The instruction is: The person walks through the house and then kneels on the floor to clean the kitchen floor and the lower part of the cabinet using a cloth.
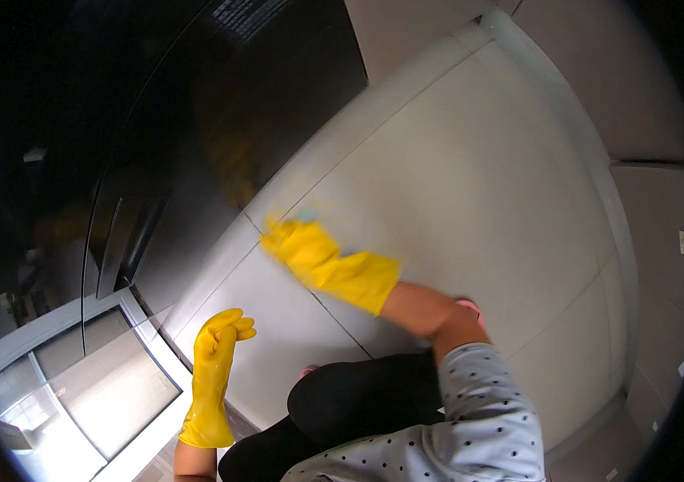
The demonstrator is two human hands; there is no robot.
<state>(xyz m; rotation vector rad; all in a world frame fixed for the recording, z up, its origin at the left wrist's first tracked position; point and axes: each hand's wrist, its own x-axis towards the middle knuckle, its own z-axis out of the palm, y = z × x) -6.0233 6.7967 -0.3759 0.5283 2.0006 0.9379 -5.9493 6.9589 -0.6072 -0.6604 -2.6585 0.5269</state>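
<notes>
Both of my hands wear long yellow rubber gloves. My right hand (298,245) reaches forward over the tiled floor (454,185), close to the foot of a glossy black door, and is smeared by motion. A small blurred blue-green thing (306,215) shows at its fingers; its kind cannot be made out. My left hand (223,329) is raised at the lower left, apart from the other, its fingers curled together with nothing visible in them. Beneath it lie pale tiles and the edge of a white frame.
A glossy black front (197,120) with a dark recessed handle (121,249) fills the left. A white-framed glass door or window (153,345) stands at lower left. Brownish panels (655,209) line the right. My black-clad knees (366,394) are bent, with a pink shoe (470,308) beside them.
</notes>
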